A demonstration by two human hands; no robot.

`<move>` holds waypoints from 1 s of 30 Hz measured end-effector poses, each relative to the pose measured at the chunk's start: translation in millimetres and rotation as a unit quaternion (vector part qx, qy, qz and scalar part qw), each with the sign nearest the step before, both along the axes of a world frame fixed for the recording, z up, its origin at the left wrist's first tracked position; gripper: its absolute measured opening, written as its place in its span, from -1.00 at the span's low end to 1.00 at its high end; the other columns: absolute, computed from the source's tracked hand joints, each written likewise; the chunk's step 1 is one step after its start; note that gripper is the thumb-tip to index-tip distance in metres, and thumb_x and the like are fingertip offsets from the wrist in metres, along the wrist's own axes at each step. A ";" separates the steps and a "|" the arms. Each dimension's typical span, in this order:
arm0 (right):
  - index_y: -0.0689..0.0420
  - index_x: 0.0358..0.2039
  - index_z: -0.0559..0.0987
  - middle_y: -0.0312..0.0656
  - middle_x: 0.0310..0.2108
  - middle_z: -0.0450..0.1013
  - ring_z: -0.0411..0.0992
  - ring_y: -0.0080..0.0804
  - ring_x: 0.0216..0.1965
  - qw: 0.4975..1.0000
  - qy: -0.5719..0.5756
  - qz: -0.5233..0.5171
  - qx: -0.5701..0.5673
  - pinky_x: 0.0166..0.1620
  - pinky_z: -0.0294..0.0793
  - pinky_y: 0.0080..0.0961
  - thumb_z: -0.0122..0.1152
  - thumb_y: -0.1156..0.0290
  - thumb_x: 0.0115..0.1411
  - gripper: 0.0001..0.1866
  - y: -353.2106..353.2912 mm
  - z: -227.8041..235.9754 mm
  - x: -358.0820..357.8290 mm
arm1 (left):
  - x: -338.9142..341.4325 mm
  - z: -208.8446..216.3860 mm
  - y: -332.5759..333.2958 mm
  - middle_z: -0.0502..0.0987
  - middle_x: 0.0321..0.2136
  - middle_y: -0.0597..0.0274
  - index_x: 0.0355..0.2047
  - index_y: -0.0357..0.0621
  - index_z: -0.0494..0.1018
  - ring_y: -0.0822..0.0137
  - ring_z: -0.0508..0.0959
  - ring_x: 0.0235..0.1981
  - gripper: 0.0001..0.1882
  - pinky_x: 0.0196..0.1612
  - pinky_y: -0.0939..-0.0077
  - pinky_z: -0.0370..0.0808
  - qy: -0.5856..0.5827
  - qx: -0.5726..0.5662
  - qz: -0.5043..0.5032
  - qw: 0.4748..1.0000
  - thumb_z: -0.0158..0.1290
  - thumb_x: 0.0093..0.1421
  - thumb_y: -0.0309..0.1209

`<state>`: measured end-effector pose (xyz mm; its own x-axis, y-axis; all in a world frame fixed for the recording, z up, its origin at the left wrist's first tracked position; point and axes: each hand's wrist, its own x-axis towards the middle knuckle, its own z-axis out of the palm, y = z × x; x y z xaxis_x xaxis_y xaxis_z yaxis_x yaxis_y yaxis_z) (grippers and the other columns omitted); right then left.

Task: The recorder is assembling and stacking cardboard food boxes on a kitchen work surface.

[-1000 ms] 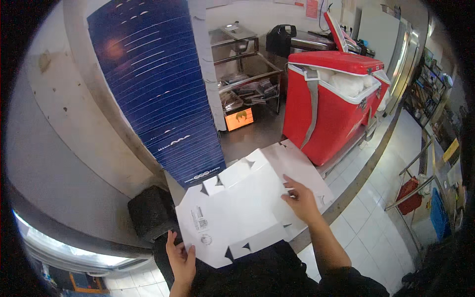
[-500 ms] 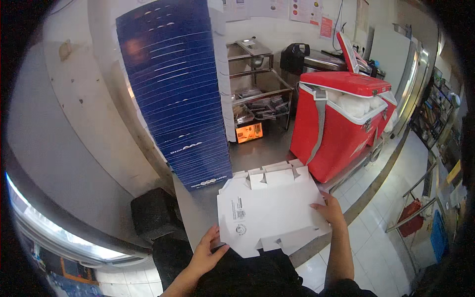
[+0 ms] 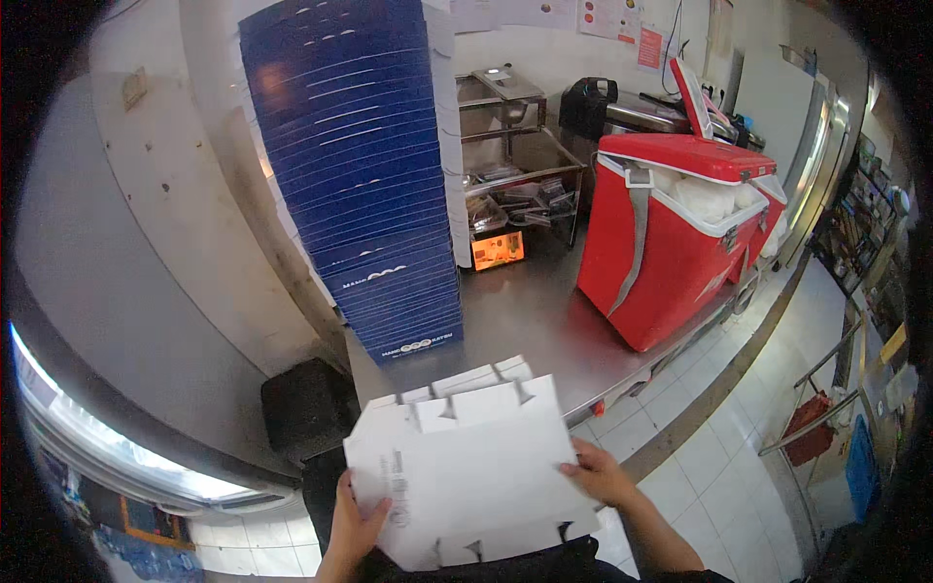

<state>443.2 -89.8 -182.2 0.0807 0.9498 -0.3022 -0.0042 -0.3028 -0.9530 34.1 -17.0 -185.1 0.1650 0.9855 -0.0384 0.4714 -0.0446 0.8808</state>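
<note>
A flat white cardboard box blank [image 3: 476, 457] with notched flaps along its far and near edges is held in front of my body. My left hand [image 3: 358, 517] grips its left edge, thumb on top and fingers under it. On the right edge my right hand [image 3: 598, 474] pinches it the same way, the fingers partly hidden beneath. Faint dark print shows on the blank's left side. Beyond it, a tall stack of dark blue boxes [image 3: 360, 165] stands on the steel table [image 3: 525, 325].
A red cooler box [image 3: 632, 243] with a grey strap and lid ajar, white bags inside, stands at the table's right. Behind are a metal rack [image 3: 525, 160] with packets and a small lit screen [image 3: 499, 252]. A black box-shaped object [image 3: 309, 408] sits left of the table.
Both hands have drawn the white box blank toward me and leftward, off the table's near part. The view has shifted slightly; the blue stack and cooler stay put.
</note>
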 end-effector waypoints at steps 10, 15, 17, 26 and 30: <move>0.10 0.30 0.21 0.17 -0.04 0.41 0.41 0.09 -0.06 0.876 -0.470 0.087 0.061 0.04 0.39 -0.17 0.29 0.27 0.13 -0.25 42.0 41.2 -44.4 | -30.5 26.4 -15.0 0.39 0.06 -0.21 0.31 -0.43 -0.07 0.10 0.49 0.04 -0.08 0.08 0.29 0.44 -0.029 -0.028 0.085 0.996 0.22 0.02 -0.64; 0.11 0.17 0.41 0.07 0.07 0.33 0.25 0.07 0.12 0.855 -0.442 -0.014 0.269 0.14 0.31 -0.18 0.32 0.29 0.09 -0.38 101.3 41.8 -25.2 | -33.6 22.9 -7.6 0.36 0.07 -0.23 0.33 -0.37 -0.07 0.07 0.44 0.08 -0.06 0.13 0.26 0.41 -0.067 -0.065 0.079 0.993 0.24 0.02 -0.60; 0.06 0.16 0.43 0.01 0.05 0.34 0.26 0.01 0.10 0.830 -0.462 0.018 0.311 0.13 0.33 -0.18 0.36 0.28 0.04 -0.37 118.6 37.2 -27.9 | -18.3 40.9 1.3 0.29 0.10 -0.27 0.31 -0.30 0.01 -0.04 0.35 0.14 -0.10 0.17 0.15 0.34 0.132 0.122 0.133 0.975 0.25 0.02 -0.55; 0.12 -0.21 0.55 -0.09 0.05 0.40 0.35 -0.02 0.07 0.724 -0.525 0.003 0.449 0.09 0.41 -0.17 0.34 0.34 0.00 -0.68 121.2 12.7 -28.0 | 80.6 85.5 50.0 0.27 0.13 -0.11 0.17 -0.20 0.28 -0.14 0.24 0.20 -0.31 0.24 0.07 0.22 0.193 0.275 -0.137 0.932 0.26 0.03 -0.35; 0.15 -0.36 0.51 -0.09 0.05 0.40 0.37 -0.06 0.08 0.712 -0.552 0.061 0.430 0.08 0.42 -0.19 0.32 0.36 -0.01 -0.77 121.2 16.1 -33.5 | 118.1 59.6 85.0 0.27 0.14 -0.09 0.17 -0.20 0.28 -0.17 0.22 0.20 -0.29 0.24 0.02 0.22 0.218 0.338 -0.186 0.897 0.27 0.03 -0.26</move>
